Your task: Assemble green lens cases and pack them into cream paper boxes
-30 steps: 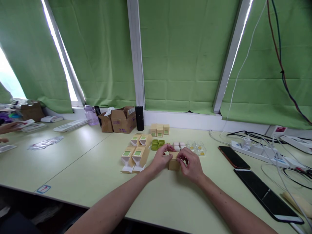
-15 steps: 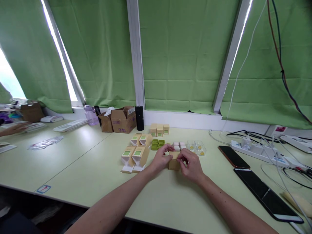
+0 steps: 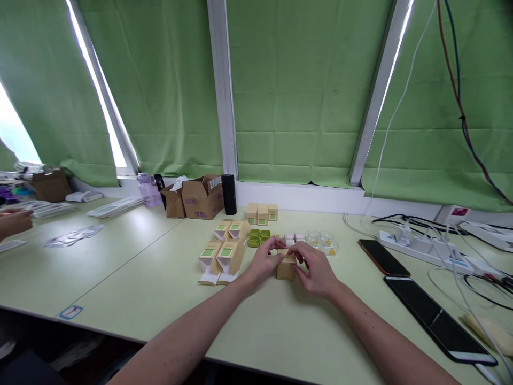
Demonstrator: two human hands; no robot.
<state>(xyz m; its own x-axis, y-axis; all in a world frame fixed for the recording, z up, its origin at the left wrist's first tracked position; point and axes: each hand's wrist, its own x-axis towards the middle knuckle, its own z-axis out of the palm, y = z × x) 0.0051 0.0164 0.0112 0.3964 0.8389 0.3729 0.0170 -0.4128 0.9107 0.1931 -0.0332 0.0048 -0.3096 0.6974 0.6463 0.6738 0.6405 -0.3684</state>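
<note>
The pale table (image 3: 136, 299) stretches between both forearms (image 3: 200, 329) to its near edge; left hand (image 3: 265, 262) curled inward, right hand (image 3: 316, 269) arched, fingers parted, its grip unclear; between them, held by the left thumb and fingertips, stands the small brown box (image 3: 286, 271)

matt cardboard box (image 3: 285, 272), smooth tabletop (image 3: 152, 283), clear plastic cups (image 3: 327, 236), creased cloth blinds (image 3: 296, 91)

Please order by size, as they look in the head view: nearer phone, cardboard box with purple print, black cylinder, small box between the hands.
1. Nearer phone (closeness enlarges it)
2. Cardboard box
3. Black cylinder and small box: they look alike, the latter partly covered, so unranked.
</note>
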